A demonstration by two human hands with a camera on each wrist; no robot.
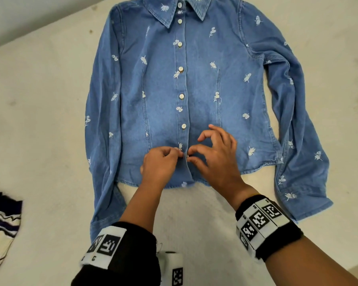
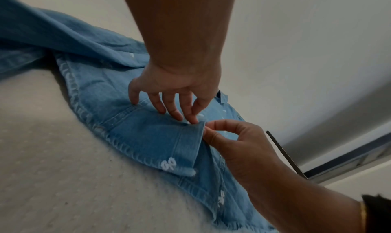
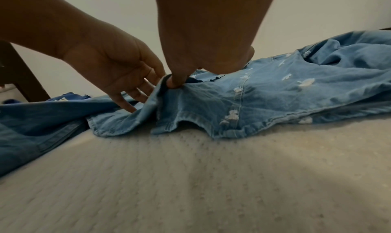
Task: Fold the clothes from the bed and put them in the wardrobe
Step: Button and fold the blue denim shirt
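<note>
Still prepping: my left hand [image 1: 160,162] and right hand [image 1: 216,155] each pinch the denim shirt [image 1: 225,83] placket between them, fastening its lowest button; folding probably next.

Shirt [image 1: 194,89] flat on bed [image 1: 39,120]; striped garment [image 1: 0,228] well left, near edge.
</note>
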